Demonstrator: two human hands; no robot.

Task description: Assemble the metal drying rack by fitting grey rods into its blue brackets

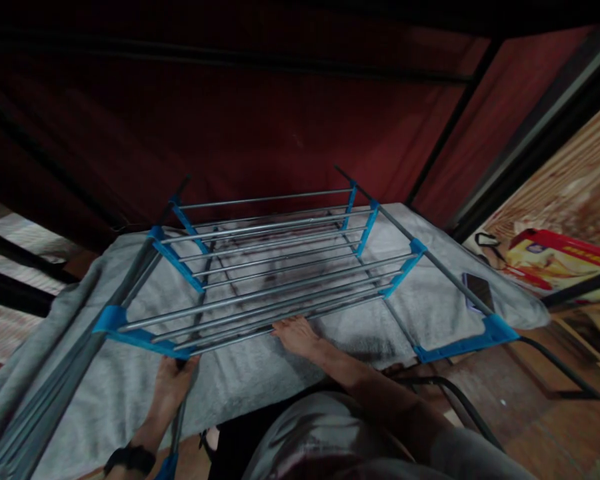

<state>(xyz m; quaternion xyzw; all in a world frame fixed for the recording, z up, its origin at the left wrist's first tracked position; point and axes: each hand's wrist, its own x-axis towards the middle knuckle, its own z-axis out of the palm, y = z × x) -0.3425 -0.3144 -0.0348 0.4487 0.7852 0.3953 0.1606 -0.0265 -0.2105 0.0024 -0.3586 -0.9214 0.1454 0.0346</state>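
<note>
- Drying rack [275,267], metal rods with blue plastic joints, stands over a grey towel [260,380] spread on the bed; dark red curtain [260,120] behind it.
- Left hand [173,383] is at the near-left corner, fingers [180,363] curled round the blue joint and the grey leg tube running down from it; grip looks closed on the frame.
- Right hand [295,335] lies palm-down at the near rail, fingers [285,327] flat and slightly spread, tips under or against the closest rods; cannot tell if they hook a rod or just press the towel.
- Rack sits ahead of and slightly above both hands, near edge touching them, far edge well apart toward the curtain.
- Risk: only the left hand has a real hold, so the rack could tilt or fold toward the right side if lifted unevenly.
- Risk: right fingers between rods and towel could get pinched if the wing drops.
- Risk: phone [477,292] lies on the towel just beside the right-side tube; a sliding leg or dragged towel could knock it off the bed edge.
- Risk: towel may bunch under the legs, leaving the rack unsteady.
- Wristband [130,459] on left wrist, clear of the frame.
</note>
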